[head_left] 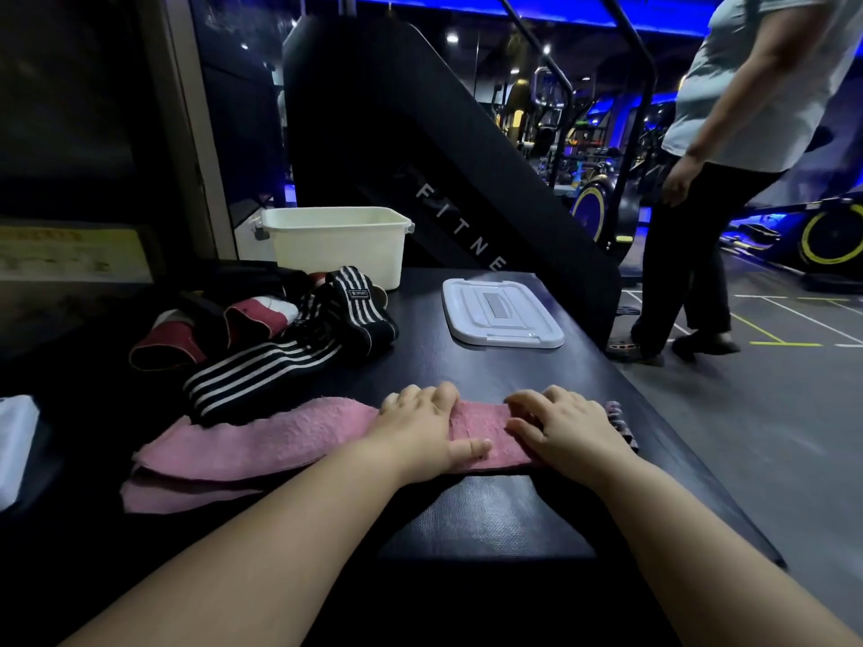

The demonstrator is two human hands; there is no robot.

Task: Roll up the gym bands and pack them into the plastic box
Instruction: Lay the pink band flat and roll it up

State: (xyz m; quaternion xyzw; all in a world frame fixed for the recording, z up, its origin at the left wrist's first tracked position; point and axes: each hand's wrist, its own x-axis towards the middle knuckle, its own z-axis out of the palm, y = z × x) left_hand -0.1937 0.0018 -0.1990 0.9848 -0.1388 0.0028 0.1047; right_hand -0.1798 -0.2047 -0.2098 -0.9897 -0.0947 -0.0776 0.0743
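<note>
A pink gym band (261, 443) lies stretched flat across the near part of the black padded surface (490, 520). My left hand (422, 429) presses on the band near its right end, thumb laid on the fabric. My right hand (562, 427) rests on the band's right end, where a patterned edge (621, 420) shows beside the fingers. A pile of black-and-white striped bands (289, 352) and dark red bands (254, 315) sits further back on the left. The cream plastic box (336, 242) stands open at the far edge.
The box's white lid (502, 315) lies flat at the back right. A white object (16, 441) shows at the left edge. A person (728, 179) stands on the gym floor to the right. A black fitness machine (443, 147) rises behind the surface.
</note>
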